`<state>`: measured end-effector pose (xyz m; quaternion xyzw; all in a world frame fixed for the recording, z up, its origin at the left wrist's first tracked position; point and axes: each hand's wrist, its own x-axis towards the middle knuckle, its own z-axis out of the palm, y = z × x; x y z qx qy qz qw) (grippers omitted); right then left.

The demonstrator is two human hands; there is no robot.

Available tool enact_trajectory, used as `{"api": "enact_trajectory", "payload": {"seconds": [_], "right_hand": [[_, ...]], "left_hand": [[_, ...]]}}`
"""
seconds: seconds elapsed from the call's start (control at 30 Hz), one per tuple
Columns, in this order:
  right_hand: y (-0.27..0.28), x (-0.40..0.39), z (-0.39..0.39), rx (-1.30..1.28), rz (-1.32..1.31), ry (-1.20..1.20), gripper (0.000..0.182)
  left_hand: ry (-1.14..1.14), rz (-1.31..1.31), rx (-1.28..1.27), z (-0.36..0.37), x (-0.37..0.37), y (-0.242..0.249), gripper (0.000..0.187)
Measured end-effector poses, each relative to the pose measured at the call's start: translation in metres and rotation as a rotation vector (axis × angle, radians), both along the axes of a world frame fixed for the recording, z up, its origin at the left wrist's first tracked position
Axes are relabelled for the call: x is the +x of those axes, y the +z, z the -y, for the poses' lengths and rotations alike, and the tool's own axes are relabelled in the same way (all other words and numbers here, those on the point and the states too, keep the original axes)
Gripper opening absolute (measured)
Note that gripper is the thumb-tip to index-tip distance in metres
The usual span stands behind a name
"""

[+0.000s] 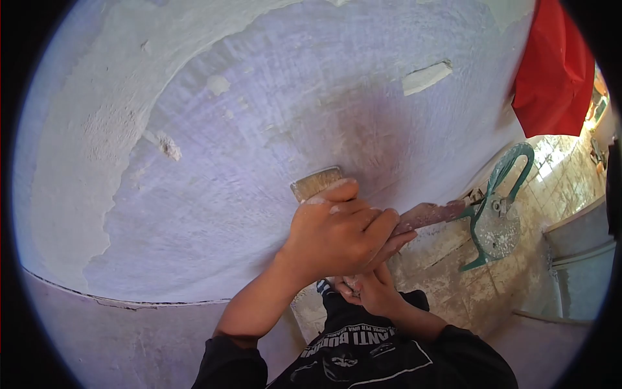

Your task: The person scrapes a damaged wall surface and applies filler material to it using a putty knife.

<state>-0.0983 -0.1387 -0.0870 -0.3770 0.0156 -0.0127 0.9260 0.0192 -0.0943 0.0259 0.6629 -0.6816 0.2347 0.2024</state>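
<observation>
My left hand (343, 236) is closed around what looks like a scraper (316, 183). Its short, wide, yellow-brown end rests against the lilac wall (259, 162), and the rest is hidden in my fist. Lower and closer to my body, my right hand (376, 293) is curled with its fingers bent inward. A bit of something pale shows at those fingers, too small to name. Around the scraper the wall is streaked and scuffed, with a dark shadow just above my left hand.
Pale bare plaster (103, 117) borders the lilac area, with a chipped hole (170, 146) and a whitish recess (427, 78). Red cloth (556, 71) hangs at upper right. Beyond my hands stand a worn reddish bar (434, 216) and a green metal frame (476, 236) above dusty floor tiles (551, 188).
</observation>
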Motion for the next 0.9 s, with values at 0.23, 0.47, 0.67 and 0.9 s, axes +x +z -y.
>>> {"api": "enact_trajectory", "payload": {"seconds": [0.23, 0.47, 0.67, 0.9], "right_hand": [[0.009, -0.001, -0.007, -0.003, -0.065, 0.014, 0.038], [0.005, 0.002, -0.005, 0.034, 0.012, 0.063, 0.033], [0.007, -0.002, -0.002, 0.011, -0.019, 0.041, 0.032], [0.006, -0.002, -0.001, 0.004, -0.016, 0.054, 0.036]], "left_hand": [[0.038, -0.028, 0.021, -0.006, -0.001, 0.001, 0.023], [0.036, 0.004, -0.056, -0.002, 0.002, -0.001, 0.035], [0.020, -0.029, 0.000, -0.005, 0.000, 0.001, 0.024], [0.087, -0.009, -0.078, -0.003, -0.003, -0.007, 0.033]]}}
